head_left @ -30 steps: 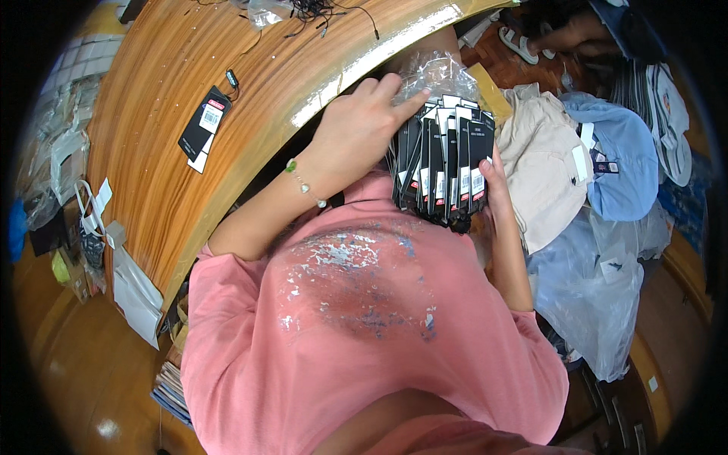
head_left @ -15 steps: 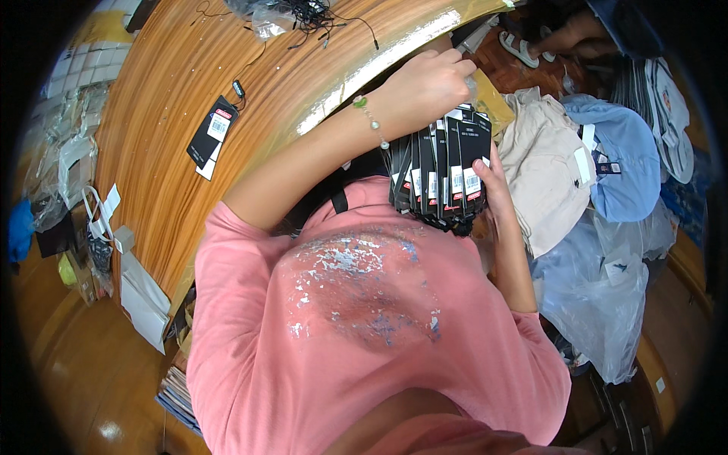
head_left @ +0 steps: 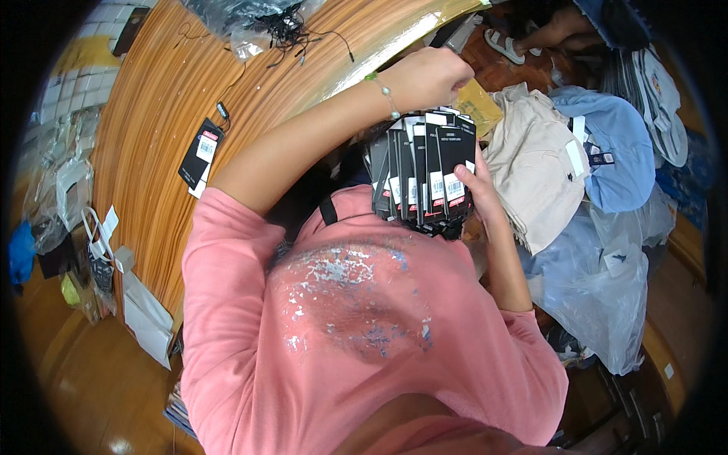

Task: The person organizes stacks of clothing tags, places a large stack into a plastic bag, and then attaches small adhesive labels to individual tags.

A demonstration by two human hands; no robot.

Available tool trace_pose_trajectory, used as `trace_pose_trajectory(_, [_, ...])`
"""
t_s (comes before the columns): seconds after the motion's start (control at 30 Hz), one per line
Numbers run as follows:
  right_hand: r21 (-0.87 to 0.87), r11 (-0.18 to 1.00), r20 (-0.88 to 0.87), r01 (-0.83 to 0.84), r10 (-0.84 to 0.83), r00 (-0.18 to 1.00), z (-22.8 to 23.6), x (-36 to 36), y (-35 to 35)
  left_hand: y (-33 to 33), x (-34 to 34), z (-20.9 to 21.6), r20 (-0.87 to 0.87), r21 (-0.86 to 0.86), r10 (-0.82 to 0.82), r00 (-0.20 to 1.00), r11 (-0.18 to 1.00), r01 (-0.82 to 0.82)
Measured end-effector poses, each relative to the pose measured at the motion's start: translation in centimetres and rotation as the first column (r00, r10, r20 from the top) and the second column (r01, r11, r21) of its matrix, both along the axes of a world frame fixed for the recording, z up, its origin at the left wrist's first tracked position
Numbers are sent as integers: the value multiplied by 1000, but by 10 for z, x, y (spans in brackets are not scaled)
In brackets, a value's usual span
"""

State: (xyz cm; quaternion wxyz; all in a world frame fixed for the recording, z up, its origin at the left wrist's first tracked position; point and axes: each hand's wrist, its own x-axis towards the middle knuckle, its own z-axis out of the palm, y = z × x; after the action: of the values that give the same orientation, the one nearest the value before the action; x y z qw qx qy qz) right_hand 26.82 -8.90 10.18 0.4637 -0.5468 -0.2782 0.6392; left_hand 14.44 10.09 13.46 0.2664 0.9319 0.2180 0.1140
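A thick fanned bundle of black hang tags (head_left: 425, 167) with white barcode stickers stands in front of my chest. My right hand (head_left: 478, 186) grips it from the right side, the thumb pressed on the front tag. Just above the bundle is my left hand (head_left: 434, 78), its fingers curled closed and turned away, so what they hold, if anything, is hidden. On the wooden table to the left lies another black hang tag (head_left: 199, 155) with a black cord, a white tag partly under it.
A beige garment (head_left: 531, 167) and a light blue one (head_left: 613, 152) are piled on the right, above clear plastic bags (head_left: 599, 280). Black cords (head_left: 284, 30) lie tangled at the table's far edge. Another person's sandalled foot (head_left: 504, 47) shows at the upper right.
The tag bundle and my right hand have shifted slightly left in the picture. My left fist now sits a little higher above the tags, its fingers curled more out of sight.
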Motion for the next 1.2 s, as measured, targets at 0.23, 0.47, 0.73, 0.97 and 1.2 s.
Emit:
trace_pose_trajectory(0.23, [-3, 999, 39, -32, 32, 999, 10, -1, 7, -2, -11, 5, -31, 347, -125, 992, 929, 128])
trace_pose_trajectory(0.47, [21, 983, 132, -181, 176, 976, 20, -2, 13, -3, 17, 3, -99, 147, -324, 941, 930, 336])
trace_pose_trajectory(0.73, [-101, 988, 52, -118, 124, 991, 21, -2, 16, -11, 1, 52, -43, 316, -336, 941, 889, 332])
trace_pose_trajectory(0.97, [-136, 987, 21, -88, 92, 996, 21, -6, 17, -28, -54, 42, -11, 253, 87, 996, 964, -81])
trace_pose_trajectory(1.2, [-130, 990, 5, -55, 57, 998, 9, -2, 9, -89, -107, 48, -222, -189, 474, 852, 836, -515])
